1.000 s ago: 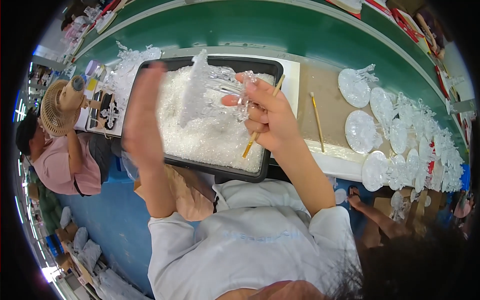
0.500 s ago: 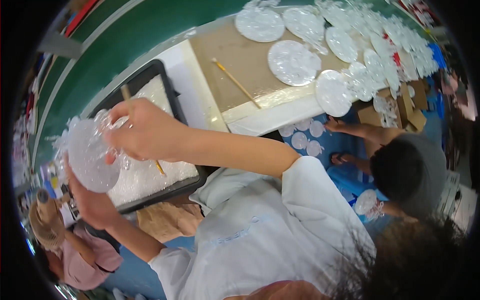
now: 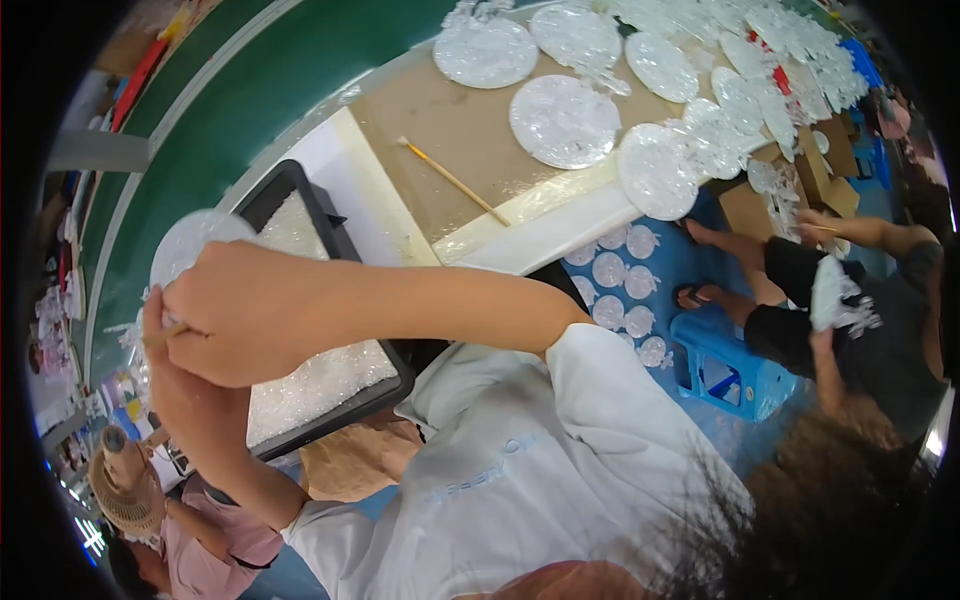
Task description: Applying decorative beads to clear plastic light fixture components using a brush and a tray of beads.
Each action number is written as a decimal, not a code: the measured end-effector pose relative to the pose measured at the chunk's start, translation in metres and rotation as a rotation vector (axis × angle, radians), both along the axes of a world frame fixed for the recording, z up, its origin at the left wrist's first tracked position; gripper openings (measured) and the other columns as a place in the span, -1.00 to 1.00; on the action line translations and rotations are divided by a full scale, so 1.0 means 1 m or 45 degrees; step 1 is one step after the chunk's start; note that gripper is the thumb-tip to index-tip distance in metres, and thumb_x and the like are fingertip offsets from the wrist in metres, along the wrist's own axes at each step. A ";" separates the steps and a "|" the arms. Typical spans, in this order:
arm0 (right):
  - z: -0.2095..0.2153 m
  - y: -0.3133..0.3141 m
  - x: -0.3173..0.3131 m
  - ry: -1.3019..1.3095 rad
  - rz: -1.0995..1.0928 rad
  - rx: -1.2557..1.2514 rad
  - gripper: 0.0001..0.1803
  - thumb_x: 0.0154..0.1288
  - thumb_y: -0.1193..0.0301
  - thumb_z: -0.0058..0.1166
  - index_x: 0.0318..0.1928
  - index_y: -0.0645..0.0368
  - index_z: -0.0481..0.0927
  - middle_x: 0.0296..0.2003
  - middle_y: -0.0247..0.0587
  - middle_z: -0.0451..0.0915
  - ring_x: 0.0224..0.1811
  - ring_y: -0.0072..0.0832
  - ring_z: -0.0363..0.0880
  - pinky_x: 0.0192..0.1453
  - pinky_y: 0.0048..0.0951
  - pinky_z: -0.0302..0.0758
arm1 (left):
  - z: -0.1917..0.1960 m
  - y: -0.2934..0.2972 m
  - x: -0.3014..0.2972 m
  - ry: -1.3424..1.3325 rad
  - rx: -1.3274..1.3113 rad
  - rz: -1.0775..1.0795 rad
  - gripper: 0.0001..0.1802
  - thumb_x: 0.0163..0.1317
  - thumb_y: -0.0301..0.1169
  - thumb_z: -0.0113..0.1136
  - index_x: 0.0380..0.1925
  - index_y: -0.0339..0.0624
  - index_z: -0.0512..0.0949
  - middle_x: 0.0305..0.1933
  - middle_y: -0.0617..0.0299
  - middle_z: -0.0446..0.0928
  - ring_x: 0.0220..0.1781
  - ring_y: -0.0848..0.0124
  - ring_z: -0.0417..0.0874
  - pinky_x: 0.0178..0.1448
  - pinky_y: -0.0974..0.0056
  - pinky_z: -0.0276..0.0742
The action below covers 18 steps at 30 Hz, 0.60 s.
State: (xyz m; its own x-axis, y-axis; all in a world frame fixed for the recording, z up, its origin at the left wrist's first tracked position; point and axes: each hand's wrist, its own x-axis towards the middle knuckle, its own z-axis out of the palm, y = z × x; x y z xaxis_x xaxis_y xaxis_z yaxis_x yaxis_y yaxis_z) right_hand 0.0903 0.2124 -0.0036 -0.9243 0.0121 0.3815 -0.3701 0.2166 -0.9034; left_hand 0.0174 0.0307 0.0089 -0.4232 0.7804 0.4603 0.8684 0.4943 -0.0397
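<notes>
My right hand [image 3: 245, 312] is closed around a thin paintbrush; a short stretch of its wooden handle [image 3: 165, 335] sticks out from the fist. Just below and partly behind it, my left hand [image 3: 200, 415] grips a translucent round disc [image 3: 200, 240] with clear ornaments on its edge. The right hand covers much of the disc and the left fingers. Both hands are over the left side of a black tray [image 3: 325, 225] filled with white granules [image 3: 325, 395]. The brush's bristles are hidden.
A second paintbrush [image 3: 455, 180] lies on the brown tabletop [image 3: 400, 105]. Several clear discs [image 3: 565, 120] cover the table's far right. More small discs [image 3: 610, 270] lie on the blue floor near a blue stool [image 3: 730, 365]. One person [image 3: 900, 310] sits at right, another in pink [image 3: 215, 530] at lower left.
My right hand has turned and come down closer to my left hand, hiding more of the disc. The brush has tilted. The person at right has leaned back, holding a disc.
</notes>
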 end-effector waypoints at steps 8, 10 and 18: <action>0.000 0.024 0.034 -0.023 -0.166 -0.185 -0.43 0.52 0.08 -0.16 0.20 0.31 0.59 -0.24 0.01 0.75 -0.42 -0.42 0.70 -0.27 -0.35 0.64 | -0.013 -0.010 -0.011 -0.151 0.326 0.062 -0.52 0.34 -0.52 0.18 0.28 -0.17 0.48 0.14 -0.10 0.64 -0.08 -0.14 0.72 -0.07 0.04 0.64; -0.010 0.029 0.044 0.072 -0.143 -0.748 -0.25 0.51 -0.06 -0.19 0.15 0.53 0.48 -0.05 0.38 0.65 -0.23 -0.15 0.74 -0.15 -0.24 0.71 | -0.012 -0.015 -0.015 -0.210 0.399 0.122 -0.54 0.34 -0.50 0.19 0.26 -0.17 0.50 0.08 -0.09 0.65 -0.21 -0.12 0.70 -0.13 0.09 0.62; -0.062 0.013 0.018 0.568 -0.295 -0.948 -0.30 0.58 -0.21 -0.31 0.06 0.27 0.42 -0.26 0.26 0.64 -0.47 -0.32 0.60 -0.54 -0.51 0.53 | -0.008 -0.025 -0.018 -0.355 0.493 0.177 -0.55 0.24 -0.50 0.28 0.17 -0.25 0.59 -0.26 0.04 0.69 -0.62 0.25 0.47 -0.46 0.23 0.40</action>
State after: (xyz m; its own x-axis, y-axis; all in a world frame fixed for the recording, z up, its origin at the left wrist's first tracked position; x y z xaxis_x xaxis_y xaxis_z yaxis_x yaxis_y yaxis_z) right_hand 0.1080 0.2255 -0.0652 -0.6356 0.5677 0.5232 -0.7401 -0.2551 -0.6223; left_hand -0.0004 0.0054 0.0005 -0.6595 0.5015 0.5599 0.7444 0.5390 0.3941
